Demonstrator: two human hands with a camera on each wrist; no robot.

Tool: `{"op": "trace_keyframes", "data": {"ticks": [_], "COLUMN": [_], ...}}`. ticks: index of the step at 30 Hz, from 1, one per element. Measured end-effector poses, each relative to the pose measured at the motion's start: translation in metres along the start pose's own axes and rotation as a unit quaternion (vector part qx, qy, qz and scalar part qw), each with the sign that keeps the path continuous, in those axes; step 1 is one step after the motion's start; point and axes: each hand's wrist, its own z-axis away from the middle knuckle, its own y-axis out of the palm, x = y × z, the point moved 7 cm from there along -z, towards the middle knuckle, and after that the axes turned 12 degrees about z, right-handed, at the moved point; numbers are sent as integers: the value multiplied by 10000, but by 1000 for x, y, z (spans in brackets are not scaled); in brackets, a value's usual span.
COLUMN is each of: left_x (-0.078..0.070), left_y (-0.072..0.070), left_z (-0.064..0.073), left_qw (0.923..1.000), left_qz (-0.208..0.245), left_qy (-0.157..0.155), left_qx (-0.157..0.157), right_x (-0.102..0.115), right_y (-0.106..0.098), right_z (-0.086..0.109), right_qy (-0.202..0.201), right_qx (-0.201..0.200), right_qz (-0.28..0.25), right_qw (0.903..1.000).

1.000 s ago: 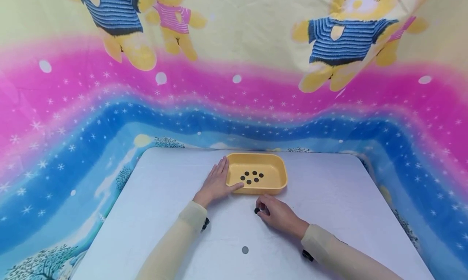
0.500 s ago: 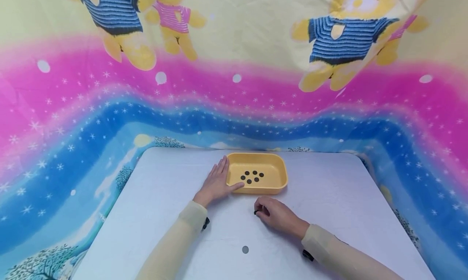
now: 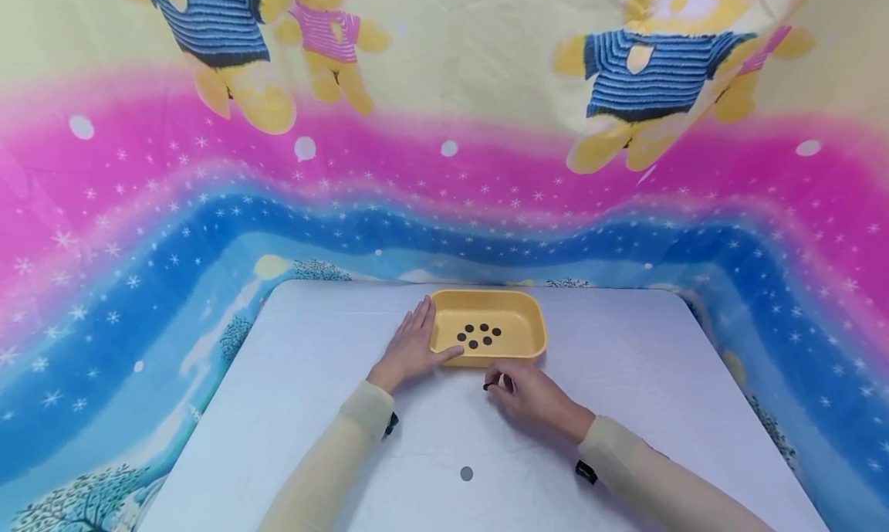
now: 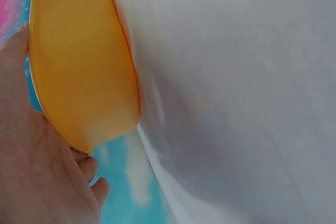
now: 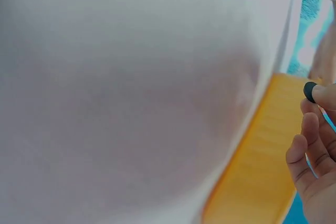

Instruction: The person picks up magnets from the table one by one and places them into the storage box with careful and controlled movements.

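Observation:
A yellow rectangular tray (image 3: 512,361) stands near the far edge of the white table. Several small black discs (image 3: 496,332) lie flat inside it. My left hand (image 3: 408,353) rests on the tray's left end, its fingers straight along the side and the thumb at the near left corner. Between thumb and fingertip my right hand (image 3: 535,397) pinches one black disc (image 5: 310,92), just in front of the tray's near wall. In the right wrist view the other fingers are loosely bent.
A grey disc (image 3: 467,473) lies on the white table cover (image 3: 333,323) nearer to me. A patterned curtain (image 3: 444,177) with bears and snowflakes surrounds the table's back and sides. Small black devices sit at both wrists.
My right hand, with the black disc pinched in it, has shifted slightly forward towards the tray. The disc's face has turned edge-on. My left hand and the tray stay in place.

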Motion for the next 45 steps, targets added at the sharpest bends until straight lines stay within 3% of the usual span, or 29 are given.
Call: {"op": "trace_keyframes", "data": {"ticks": [5, 17, 31, 45], "left_x": [0, 0, 0, -2], "left_y": [1, 3, 2, 0], "left_z": [-1, -3, -3, 3], "left_qw": [10000, 10000, 9999, 9998], "left_qz": [-3, 86, 97, 208], "left_qy": [-1, -43, -27, 25], "left_qx": [33, 28, 10, -49], "right_x": [2, -21, -59, -80], "right_y": [-21, -40, -33, -16], "right_z": [-9, -33, -58, -70], "right_qy": [-231, 231, 783, 1200], "right_qx": [-306, -435, -52, 787], "right_qz": [-107, -319, -232, 174], "right_qw": [9992, 9983, 9966, 9895]}}
